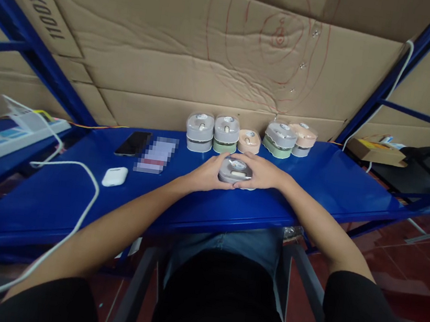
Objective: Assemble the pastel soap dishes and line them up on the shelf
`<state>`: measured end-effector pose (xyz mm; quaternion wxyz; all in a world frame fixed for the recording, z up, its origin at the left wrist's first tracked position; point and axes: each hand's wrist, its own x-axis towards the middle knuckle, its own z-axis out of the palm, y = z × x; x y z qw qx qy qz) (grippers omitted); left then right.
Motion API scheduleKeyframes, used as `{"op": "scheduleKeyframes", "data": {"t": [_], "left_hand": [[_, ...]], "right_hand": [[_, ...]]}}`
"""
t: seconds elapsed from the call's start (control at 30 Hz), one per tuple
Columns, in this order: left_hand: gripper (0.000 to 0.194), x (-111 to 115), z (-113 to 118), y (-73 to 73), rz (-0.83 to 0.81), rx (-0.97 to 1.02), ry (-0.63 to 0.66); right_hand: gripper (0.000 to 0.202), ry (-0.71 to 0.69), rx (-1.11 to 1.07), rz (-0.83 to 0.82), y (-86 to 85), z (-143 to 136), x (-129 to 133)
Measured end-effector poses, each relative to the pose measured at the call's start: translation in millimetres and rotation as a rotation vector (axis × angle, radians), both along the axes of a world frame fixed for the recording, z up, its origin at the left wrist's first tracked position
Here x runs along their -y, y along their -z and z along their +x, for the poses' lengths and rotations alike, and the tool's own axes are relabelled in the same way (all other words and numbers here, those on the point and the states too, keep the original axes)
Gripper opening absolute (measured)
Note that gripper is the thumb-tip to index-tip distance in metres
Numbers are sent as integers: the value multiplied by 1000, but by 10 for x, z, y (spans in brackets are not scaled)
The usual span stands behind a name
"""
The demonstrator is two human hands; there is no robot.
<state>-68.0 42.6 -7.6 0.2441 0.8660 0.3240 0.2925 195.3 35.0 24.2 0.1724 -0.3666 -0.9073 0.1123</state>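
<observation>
Both of my hands close around a small grey rounded box (234, 175) with a clear lid, a round label on top and a pale tab at its front. My left hand (210, 173) grips its left side, and my right hand (260, 173) grips the right side. The box is at the blue table, close to its front edge; whether its base rests on the surface I cannot tell. Just behind it stands a single peach box (249, 142) of the same kind. My fingers hide the sides of the held box.
Grey-and-green stacks (226, 133) (280, 139), a grey stack (200, 131) and a peach-over-grey stack (302, 139) line the cardboard wall (143, 72). A phone (133, 143), a blurred-out sheet (156, 155) and a white earbud case (114, 176) lie left. A white cable (88, 207) crosses my left arm.
</observation>
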Motion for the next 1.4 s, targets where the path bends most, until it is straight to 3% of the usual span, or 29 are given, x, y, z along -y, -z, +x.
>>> {"op": "scheduleKeyframes", "data": {"t": [0.07, 0.17, 0.33, 0.43, 0.57, 0.67, 0.87, 1.0, 1.07, 1.13, 1.23, 1.4], "left_hand": [[104, -3, -4, -1, 3, -25, -18], [112, -21, -24, 7, -2, -75, -59], [123, -39, -59, 9, -5, -143, -102], [125, -14, -62, -9, 67, -126, -64], [103, 40, -54, -39, 145, -106, 16], [80, 55, -46, -46, 167, -120, 38], [72, 39, -40, -43, 237, -127, -43], [62, 33, -48, -57, 356, -160, -168], [58, 31, -57, -72, 409, -174, -217], [60, 35, -65, -89, 439, -186, -238], [64, 57, -66, -113, 464, -200, -216], [50, 98, -43, -131, 518, -247, -128]], "right_hand": [[98, -20, -36, -5, -15, 14, -5], [64, 3, -157, 37, -14, 64, -84], [54, 313, -263, 221, 105, 263, -384], [53, 403, -189, 250, 197, 373, -532], [78, 376, -40, 220, 270, 365, -615], [82, 366, 47, 203, 299, 281, -650], [84, 386, 152, 152, 273, 188, -661], [65, 413, 120, 230, 147, 133, -529], [49, 488, 100, 297, 76, 88, -438], [47, 572, 84, 351, 24, 46, -358], [47, 626, 72, 415, 0, 18, -300], [45, 520, 102, 487, 72, 60, -357]]}}
